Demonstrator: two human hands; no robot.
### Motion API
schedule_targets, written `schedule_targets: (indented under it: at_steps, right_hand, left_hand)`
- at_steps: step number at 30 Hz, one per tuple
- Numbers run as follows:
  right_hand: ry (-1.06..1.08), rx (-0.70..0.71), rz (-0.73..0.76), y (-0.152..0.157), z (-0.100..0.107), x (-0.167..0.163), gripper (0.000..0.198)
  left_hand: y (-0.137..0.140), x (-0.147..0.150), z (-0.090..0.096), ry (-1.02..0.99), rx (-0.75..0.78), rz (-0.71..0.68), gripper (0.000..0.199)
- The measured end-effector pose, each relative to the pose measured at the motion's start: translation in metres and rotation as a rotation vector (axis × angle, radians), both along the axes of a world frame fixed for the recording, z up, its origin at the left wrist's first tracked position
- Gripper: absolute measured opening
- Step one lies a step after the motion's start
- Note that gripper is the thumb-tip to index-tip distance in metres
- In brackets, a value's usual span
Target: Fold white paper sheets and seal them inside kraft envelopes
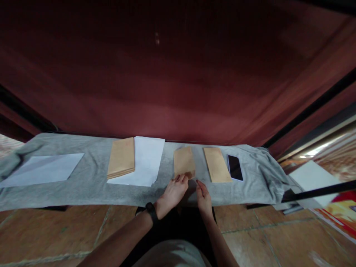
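Observation:
In front of me a brown paper envelope (184,160) lies on the grey cloth, its near end showing a darker, folded-looking flap. My left hand (175,191), with a dark band on the wrist, has its fingers closed at that near edge. Just right of the envelope's near corner is my right hand (204,198), apart from the paper. Its thumb and fingers are drawn together, and whether anything small sits between them is too unclear to make out. Another brown envelope (217,165) lies flat to the right.
A stack of brown envelopes (121,156) rests partly over white paper sheets (148,161) on the left. Farther left lies another white sheet (47,170). A phone (235,168) is at the right. The grey cloth (94,193) covers a narrow bench against a dark red panel (167,92).

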State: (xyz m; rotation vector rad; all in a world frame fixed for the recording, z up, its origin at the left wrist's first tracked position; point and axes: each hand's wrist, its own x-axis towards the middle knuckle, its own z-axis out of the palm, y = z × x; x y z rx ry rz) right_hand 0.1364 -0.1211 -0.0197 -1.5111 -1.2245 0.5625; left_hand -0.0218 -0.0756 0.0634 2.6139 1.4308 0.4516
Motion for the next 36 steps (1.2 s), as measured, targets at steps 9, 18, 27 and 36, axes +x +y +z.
schedule_targets:
  at_steps: [9, 18, 27, 36]
  right_hand:
    - [0.656, -0.270, 0.126, 0.002, 0.035, -0.024, 0.062]
    - [0.567, -0.284, 0.086, 0.003, 0.020, -0.019, 0.055]
    - [0.235, -0.229, 0.043, 0.010, 0.016, -0.012, 0.041]
    - [0.025, -0.269, 0.027, 0.005, 0.011, -0.005, 0.047]
  left_hand:
    - [-0.009, 0.007, -0.015, -1.488, -0.783, 0.545, 0.022]
    - [-0.029, -0.004, -0.039, -1.487, -1.094, 0.610, 0.037]
    - [-0.040, 0.001, -0.037, -0.592, -0.350, 0.065, 0.045]
    - [-0.036, -0.005, -0.066, 0.078, 0.072, -0.146, 0.066]
